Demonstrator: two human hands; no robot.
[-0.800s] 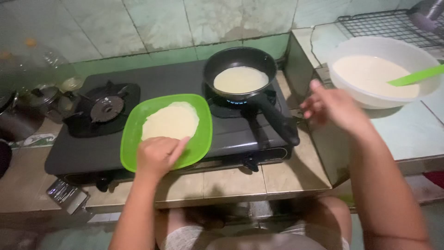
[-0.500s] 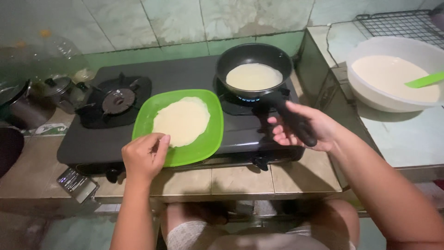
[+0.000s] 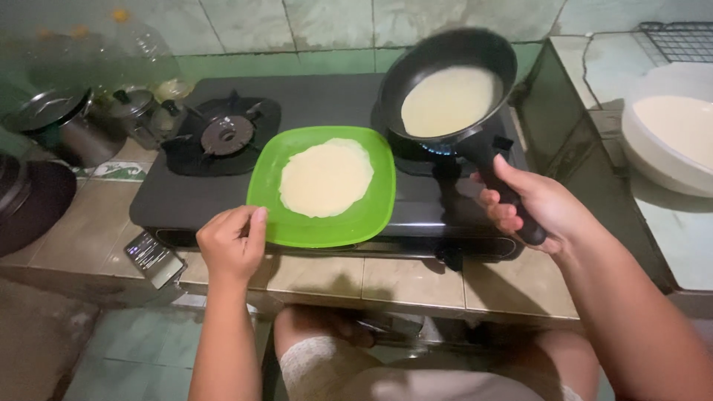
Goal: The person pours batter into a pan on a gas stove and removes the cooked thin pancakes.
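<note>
Far left: dark pot (image 3: pixel 30 200) at the frame edge, steel lidded pot (image 3: pixel 56 122) behind it on the tiled counter (image 3: pixel 327 275). Small dark flat object (image 3: pixel 154 258) lying at the counter edge, just beside the stove's front left corner.

Black two-burner stove (image 3: pixel 327 96): left burner (image 3: pixel 226 134) bare.

Left hand (image 3: pixel 232 245): fingers curled loosely together, thumb and fingertips touching the near left rim of the green plate (image 3: pixel 371 215). Position matches the frame half a second earlier, resting at the same rim.

Green plate: resting on the stove between the burners, carrying one pale round crepe (image 3: pixel 327 177) at its centre. Unchanged from the earlier frames.

Black frying pan (image 3: pixel 434 52): raised and tilted above the right burner, blue flame visible beneath it. Earlier, flat on the burner. Pale batter disc (image 3: pixel 448 100) covering the pan floor.

Right hand (image 3: pixel 535 204): fingers wrapped tightly around the black pan handle (image 3: pixel 499 178). Half a second earlier, just closing on the handle; before that, apart from it with fingers open.

Far right: white bowl (image 3: pixel 639 148) of pale batter on the raised counter, wire rack (image 3: pixel 679 41) behind.
</note>
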